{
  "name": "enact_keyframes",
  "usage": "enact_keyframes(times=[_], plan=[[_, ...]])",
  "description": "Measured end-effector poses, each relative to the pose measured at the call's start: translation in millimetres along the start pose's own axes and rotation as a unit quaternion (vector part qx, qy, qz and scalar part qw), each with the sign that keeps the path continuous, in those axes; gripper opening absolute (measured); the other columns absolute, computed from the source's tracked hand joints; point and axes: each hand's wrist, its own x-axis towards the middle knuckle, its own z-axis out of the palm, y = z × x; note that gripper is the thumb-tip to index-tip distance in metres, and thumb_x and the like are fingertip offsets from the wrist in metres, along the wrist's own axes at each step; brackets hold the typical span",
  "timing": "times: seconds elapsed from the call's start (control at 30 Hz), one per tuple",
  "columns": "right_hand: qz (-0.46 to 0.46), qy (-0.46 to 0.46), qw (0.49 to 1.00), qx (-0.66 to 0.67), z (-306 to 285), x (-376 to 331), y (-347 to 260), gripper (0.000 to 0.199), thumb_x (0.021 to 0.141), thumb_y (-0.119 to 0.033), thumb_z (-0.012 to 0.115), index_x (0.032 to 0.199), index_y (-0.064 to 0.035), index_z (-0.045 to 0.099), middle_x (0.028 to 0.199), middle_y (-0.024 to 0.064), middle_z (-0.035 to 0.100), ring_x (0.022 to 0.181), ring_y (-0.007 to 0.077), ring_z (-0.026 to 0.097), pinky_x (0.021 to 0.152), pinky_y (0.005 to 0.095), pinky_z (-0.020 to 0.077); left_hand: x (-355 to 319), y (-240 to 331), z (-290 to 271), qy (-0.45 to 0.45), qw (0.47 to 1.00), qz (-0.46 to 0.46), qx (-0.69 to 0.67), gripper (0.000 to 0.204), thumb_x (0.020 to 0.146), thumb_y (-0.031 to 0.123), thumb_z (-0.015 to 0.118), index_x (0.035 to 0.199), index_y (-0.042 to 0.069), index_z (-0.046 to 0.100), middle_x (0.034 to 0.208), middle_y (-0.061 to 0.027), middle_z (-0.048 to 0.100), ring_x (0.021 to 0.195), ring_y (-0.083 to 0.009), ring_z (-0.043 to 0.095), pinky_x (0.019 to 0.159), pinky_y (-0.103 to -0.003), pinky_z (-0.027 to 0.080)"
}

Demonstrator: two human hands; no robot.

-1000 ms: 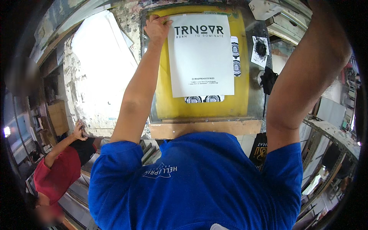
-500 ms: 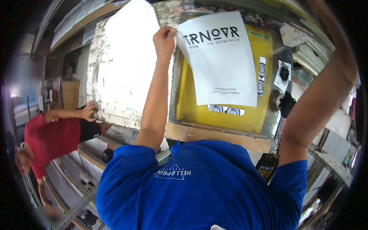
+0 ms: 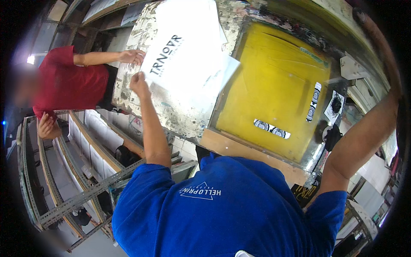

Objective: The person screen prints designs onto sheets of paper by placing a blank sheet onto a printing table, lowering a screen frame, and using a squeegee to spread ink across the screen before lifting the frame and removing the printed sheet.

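Observation:
My left hand (image 3: 140, 85) pinches the near left corner of a white paper sheet (image 3: 165, 79) with bold black lettering. The sheet is over a bright pile of white sheets (image 3: 188, 17) on a worn, paint-stained table (image 3: 188, 122). A co-worker's hand (image 3: 132, 57) reaches to the same edge, just beyond my fingers; whether it touches the paper I cannot tell. My right arm stretches up along the right side. My right hand (image 3: 364, 20) is a dark shape near the rim, its fingers unclear. Between my arms lies a yellow panel (image 3: 274, 81) in a dark frame.
Two black-and-white patterned strips (image 3: 272, 128) lie on the panel. A wooden board (image 3: 252, 150) runs along its near edge. To its right lies a white card with a black smear (image 3: 335, 105). A co-worker in red (image 3: 70, 79) stands left, beside metal racks (image 3: 81, 205).
My left hand has carried the printed sheet left, off the yellow panel and over the white pile. The co-worker has reached toward it. My right arm stays raised.

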Motion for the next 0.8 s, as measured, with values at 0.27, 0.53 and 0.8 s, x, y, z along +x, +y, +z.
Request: enact_keyframes(times=[0.27, 0.53, 0.8], plan=[[-0.001, -0.003, 1.0, -0.007, -1.7, 0.7, -2.6, 0.047, 0.078, -0.022, 0.08, 0.12, -0.0032, 0.073, 0.095, 0.0181, 0.077, 0.079, 0.0246, 0.074, 0.068, 0.034, 0.0582, 0.2, 5.1, -6.7, 0.285, 0.86, 0.132, 0.402, 0.048, 0.091, 0.026, 0.076, 0.122, -0.008, 0.065, 0.11, -0.0254, 0.07, 0.105, -0.0395, 0.066, 0.095, -0.046, 0.051], [0.003, -0.006, 1.0, -0.002, -2.0, -1.2, -3.1, 0.046, 0.079, -0.022, 0.079, 0.12, -0.0025, 0.074, 0.095, 0.0182, 0.077, 0.078, 0.0247, 0.074, 0.068, 0.0342, 0.0581, -144.2, 59.4, 165.0, -0.176, 0.792, 0.395, 0.431, 0.037, 0.093, 0.037, 0.071, 0.124, 0.017, 0.073, 0.145, -0.0112, 0.059, 0.142, -0.0394, 0.042, 0.109, -0.057, 0.034], [0.01, 0.002, 1.0, -0.006, -9.5, -7.1, -1.9, 0.045, 0.079, -0.023, 0.079, 0.119, -0.0017, 0.074, 0.094, 0.0183, 0.077, 0.078, 0.0248, 0.074, 0.069, 0.0343, 0.0581, -184.0, 109.2, 180.0, -0.239, 0.953, 0.086, 0.163, 0.022, 0.089, 0.025, 0.077, 0.099, 0.006, 0.079, 0.122, -0.0077, 0.074, 0.106, -0.0284, 0.072, 0.092, -0.039, 0.054]])
